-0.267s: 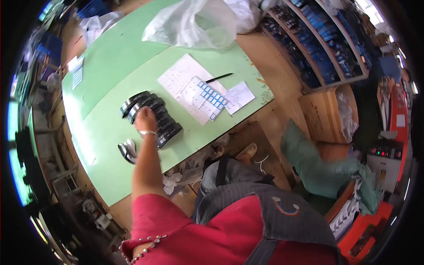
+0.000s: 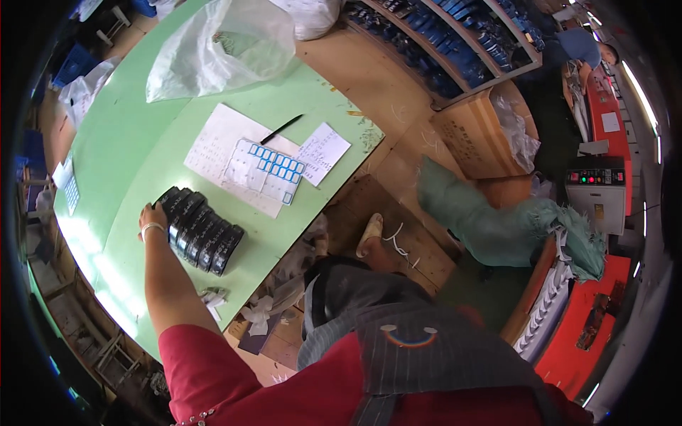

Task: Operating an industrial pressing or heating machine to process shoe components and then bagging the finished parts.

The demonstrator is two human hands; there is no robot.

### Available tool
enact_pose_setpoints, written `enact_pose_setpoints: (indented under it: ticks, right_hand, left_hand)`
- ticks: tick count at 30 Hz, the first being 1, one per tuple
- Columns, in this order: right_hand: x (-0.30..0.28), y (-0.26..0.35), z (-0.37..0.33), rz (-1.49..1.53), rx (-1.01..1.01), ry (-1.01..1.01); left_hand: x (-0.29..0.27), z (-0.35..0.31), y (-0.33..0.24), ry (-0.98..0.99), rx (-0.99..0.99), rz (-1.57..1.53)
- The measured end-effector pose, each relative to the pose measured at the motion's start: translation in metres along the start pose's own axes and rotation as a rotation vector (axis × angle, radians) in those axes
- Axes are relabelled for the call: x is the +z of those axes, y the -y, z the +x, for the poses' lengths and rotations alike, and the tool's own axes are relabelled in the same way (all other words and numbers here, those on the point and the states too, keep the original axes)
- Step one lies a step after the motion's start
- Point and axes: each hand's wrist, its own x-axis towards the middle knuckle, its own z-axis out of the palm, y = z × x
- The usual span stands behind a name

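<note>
On the green table a row of several black rolls (image 2: 197, 228) stands on edge, pressed side by side, with pale markings on their rims. At the row's far left end, my left hand (image 2: 153, 216) has its fingers curled against the last roll; part of the grip is hidden. A light band circles that wrist. Beside my forearm, a small white-and-grey object (image 2: 212, 295) lies near the table edge, partly covered by the arm. My right hand is out of view.
Right of the rolls lie white paper sheets (image 2: 213, 145), a blue-bordered label sheet (image 2: 283, 170), a small note (image 2: 324, 151) and a black pen (image 2: 282, 129). A clear plastic bag (image 2: 220, 53) sits farther back. A cardboard box (image 2: 472, 138) and green sack (image 2: 483, 220) stand to the right.
The whole view has shifted, so the table sits farther left. My left hand has moved from the row's top to its far left end. The end rolls now line up with the others.
</note>
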Motion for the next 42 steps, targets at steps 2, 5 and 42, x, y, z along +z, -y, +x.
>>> enact_pose_setpoints:
  ticks: [2, 5, 42]
  right_hand:
    - [0.002, 0.000, -0.007, 0.159, -0.145, 0.000]
    - [0.011, 0.017, 0.008, 0.000, -0.013, 0.077]
    - [0.396, -0.015, -0.393, 1.214, 0.501, -1.071]
  left_hand:
    - [-0.004, 0.001, -0.009, 0.089, 0.005, -0.047]
    - [-0.004, 0.030, 0.040, 0.110, -0.001, 0.009]
    - [-0.006, -0.876, 0.019, 2.252, 1.209, 0.189]
